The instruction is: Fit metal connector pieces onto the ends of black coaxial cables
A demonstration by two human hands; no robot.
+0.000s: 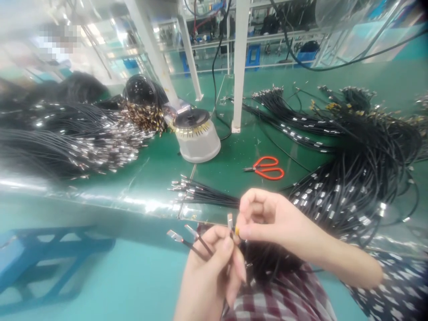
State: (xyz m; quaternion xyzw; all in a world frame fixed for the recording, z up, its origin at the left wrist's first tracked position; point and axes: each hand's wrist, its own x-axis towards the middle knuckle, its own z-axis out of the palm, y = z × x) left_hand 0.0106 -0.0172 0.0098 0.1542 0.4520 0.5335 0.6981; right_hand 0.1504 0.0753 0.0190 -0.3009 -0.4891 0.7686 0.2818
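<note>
My left hand (214, 263) is closed around several thin black cables, two of which stick out to the left with bare metal connectors (175, 235). One more metal connector (230, 221) points up between its thumb and index finger. Close beside it, my right hand (259, 218) pinches a small yellow piece (237, 230), seemingly at the tip of that cable; the exact contact is hidden by the fingers. Behind my hands, a bundle of black cables (210, 196) lies on the green bench with its metal ends to the left. Other cables (267, 261) hang over my lap.
Red-handled scissors (269, 169) lie on the green bench top (230, 156). Beyond them is a white tub with a black disc (200, 145). Large cable heaps lie left (83, 138) and right (361, 169). A white post (239, 80) rises from the bench; a blue stool (56, 258) stands lower left.
</note>
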